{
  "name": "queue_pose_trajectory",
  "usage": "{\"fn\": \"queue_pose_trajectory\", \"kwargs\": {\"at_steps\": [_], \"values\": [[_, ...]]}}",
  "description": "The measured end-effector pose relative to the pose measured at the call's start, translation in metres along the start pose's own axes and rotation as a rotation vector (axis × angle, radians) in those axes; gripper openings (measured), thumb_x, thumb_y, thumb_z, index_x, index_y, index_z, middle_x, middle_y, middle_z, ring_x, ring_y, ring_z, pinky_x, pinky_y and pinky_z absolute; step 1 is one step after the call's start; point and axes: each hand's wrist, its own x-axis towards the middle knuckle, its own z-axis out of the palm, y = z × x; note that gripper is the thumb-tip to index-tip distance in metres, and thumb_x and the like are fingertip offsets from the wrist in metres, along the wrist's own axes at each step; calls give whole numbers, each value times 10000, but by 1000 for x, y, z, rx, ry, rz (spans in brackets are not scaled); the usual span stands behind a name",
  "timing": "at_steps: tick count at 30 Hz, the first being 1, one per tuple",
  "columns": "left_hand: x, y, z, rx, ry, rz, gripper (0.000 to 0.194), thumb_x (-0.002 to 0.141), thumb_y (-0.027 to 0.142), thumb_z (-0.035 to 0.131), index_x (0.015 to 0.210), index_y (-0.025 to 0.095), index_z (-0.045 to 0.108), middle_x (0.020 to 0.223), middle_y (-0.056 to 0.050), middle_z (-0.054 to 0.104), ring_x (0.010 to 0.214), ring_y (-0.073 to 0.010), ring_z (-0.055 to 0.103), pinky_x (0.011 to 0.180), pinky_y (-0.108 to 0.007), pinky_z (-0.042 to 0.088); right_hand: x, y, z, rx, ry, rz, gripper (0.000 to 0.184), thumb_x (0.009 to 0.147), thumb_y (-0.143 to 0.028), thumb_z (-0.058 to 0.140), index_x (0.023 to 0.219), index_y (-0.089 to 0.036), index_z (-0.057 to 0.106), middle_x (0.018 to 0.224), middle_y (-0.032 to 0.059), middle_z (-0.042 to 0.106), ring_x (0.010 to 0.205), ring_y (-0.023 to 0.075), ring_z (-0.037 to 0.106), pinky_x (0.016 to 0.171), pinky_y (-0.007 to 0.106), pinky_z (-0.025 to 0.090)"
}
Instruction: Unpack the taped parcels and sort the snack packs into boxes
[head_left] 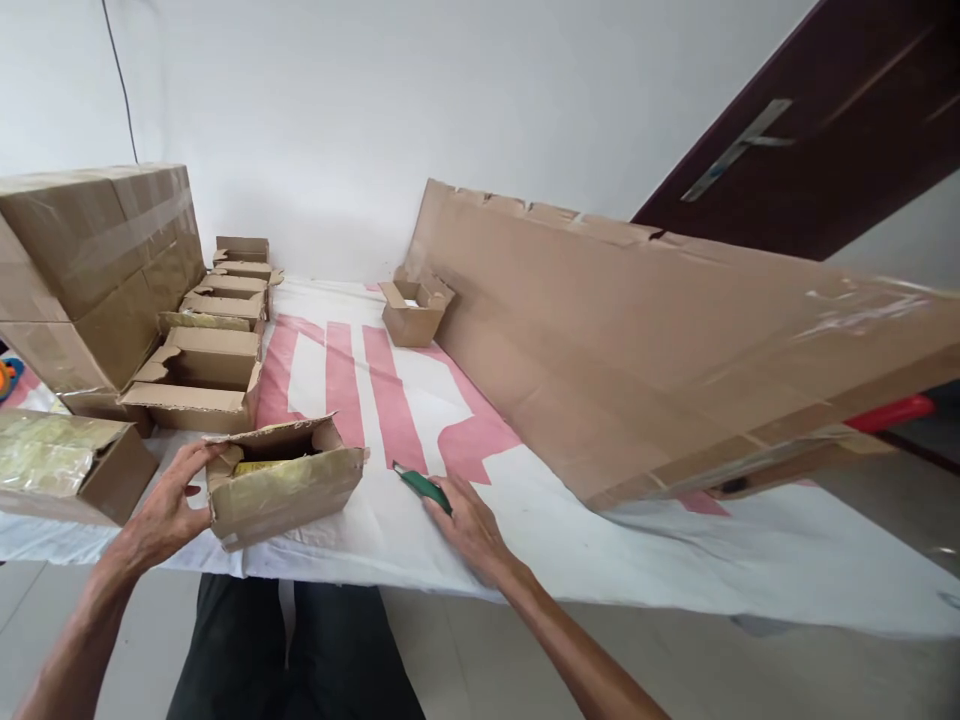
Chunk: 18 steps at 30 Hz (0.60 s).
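My left hand (161, 505) grips the left end of a small cardboard box (289, 495), thumb on its near side and fingers at the top edge. The box is tilted near the table's front edge, its top open. Something yellow (259, 466) shows inside; I cannot tell what it is. In my right hand (472, 525) is a green utility knife (422, 487), its tip pointing away and to the left, close to the tablecloth. A gap of cloth lies between the knife and the box.
A taped closed box (52, 465) lies at the left, before large stacked cartons (97, 260). Several open small boxes (202, 375) line up beside them. Another open box (415, 318) stands against a big leaning cardboard sheet (637, 350). A pink-and-white cloth (382, 400) covers the table.
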Motion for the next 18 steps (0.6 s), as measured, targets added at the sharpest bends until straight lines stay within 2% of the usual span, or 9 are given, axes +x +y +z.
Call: {"fn": "queue_pose_trajectory", "kwargs": {"at_steps": [2,5,8,10,12,14,16,18], "values": [[2,5,-3,13,-26,4,628,800,406,739,1423,327,718,1545,-91,642,1356,-330,680,970,-410,667,-1,-6,3,20,48,-10,217,1012,-376,593,1146,-250,710,1064,122,746,1017,338,718,911,516,620],[6,8,-5,6,-35,22,606,817,446,754,1409,316,730,1526,-103,658,1351,-342,684,967,-411,674,20,-40,-9,198,132,-59,315,1039,-434,615,1267,-229,688,1262,162,721,1192,341,705,1006,519,613],[12,9,-6,-29,-48,45,664,826,503,796,1454,308,704,1553,-121,648,1395,-365,658,973,-413,678,48,-92,-26,408,62,-191,514,1032,-481,683,1475,-228,616,1473,179,657,1366,336,648,1079,501,596],[15,10,-8,-28,-64,45,699,834,553,817,1475,304,690,1548,-126,651,1388,-369,661,978,-418,677,61,-124,-35,474,-28,-268,558,1012,-444,735,1518,-253,601,1445,151,691,1340,325,666,1095,510,585],[17,12,-10,-10,-78,32,734,835,595,830,1492,305,679,1537,-127,653,1369,-372,667,967,-419,677,65,-148,-39,512,-103,-375,452,1022,-362,741,1451,-252,652,1311,114,755,1218,284,717,1057,473,599],[18,14,-13,4,-82,16,771,823,615,848,1509,316,663,1546,-120,636,1364,-370,661,960,-420,674,59,-161,-38,490,-104,-513,263,1040,-284,720,1298,-233,727,1183,94,782,1116,254,731,1008,432,604],[17,14,-14,12,-82,6,785,816,620,856,1513,322,651,1549,-111,613,1369,-360,650,971,-424,665,45,-165,-31,397,-75,-639,109,1046,-242,702,1136,-220,760,1121,95,780,1071,252,721,976,427,594],[17,14,-12,28,-71,2,781,825,634,842,1514,321,646,1539,-108,595,1375,-353,639,979,-428,657,28,-164,-23,282,-73,-694,53,1030,-232,707,1044,-221,758,1115,103,773,1052,265,706,952,443,586]]}}
